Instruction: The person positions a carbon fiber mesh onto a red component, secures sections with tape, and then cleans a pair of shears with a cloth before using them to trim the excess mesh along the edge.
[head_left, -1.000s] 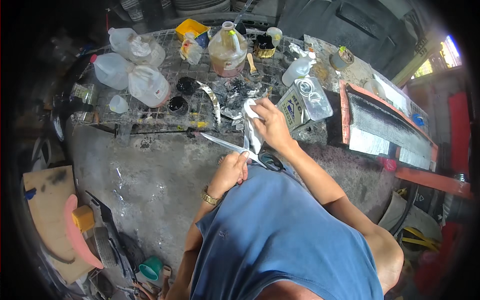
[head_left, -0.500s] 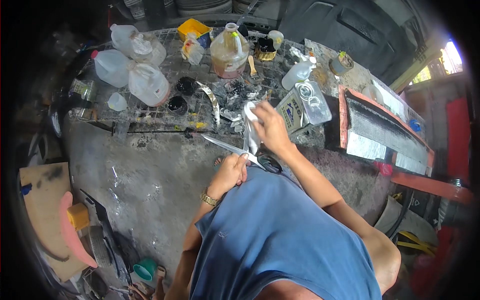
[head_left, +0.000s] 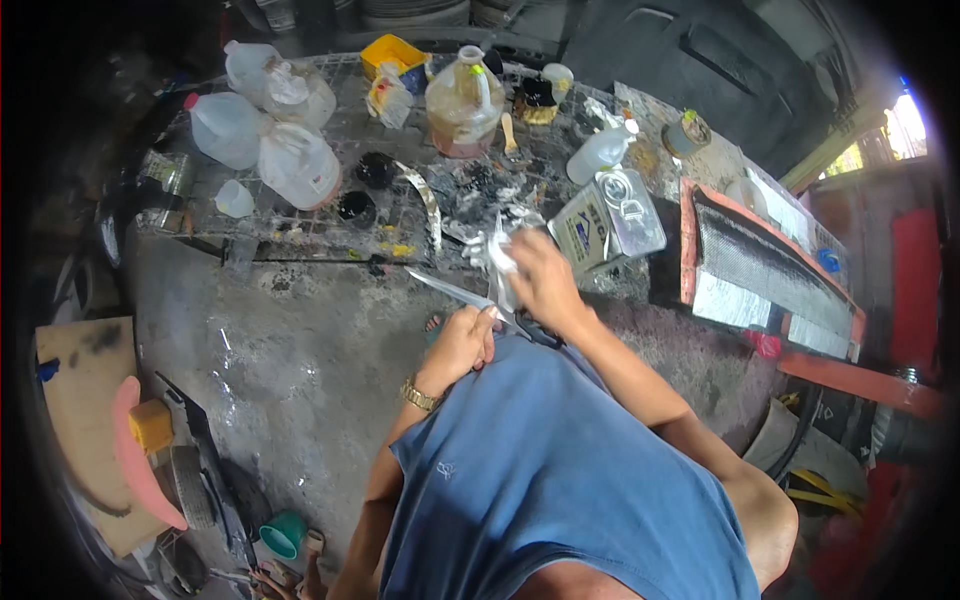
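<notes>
In front of my waist, a pair of large scissors is held spread, one blade to the left and the other up toward the workbench. My left hand, with a metal watch on its wrist, is closed around the scissors near the pivot. Its black handles lie partly hidden near my blue shirt. My right hand is closed on a white cloth, pressed along the upright blade; that hand is slightly blurred. A rectangular metal can stands just right of this hand.
The stained workbench carries plastic jugs, a jug with amber liquid, black cups, a brush and a squeeze bottle. An orange-edged panel lies at right. A green bucket stands on the floor.
My right hand and the cloth have shifted slightly down along the upright blade, whose tip now shows above the cloth. My left hand keeps its hold. The view has shifted a little.
</notes>
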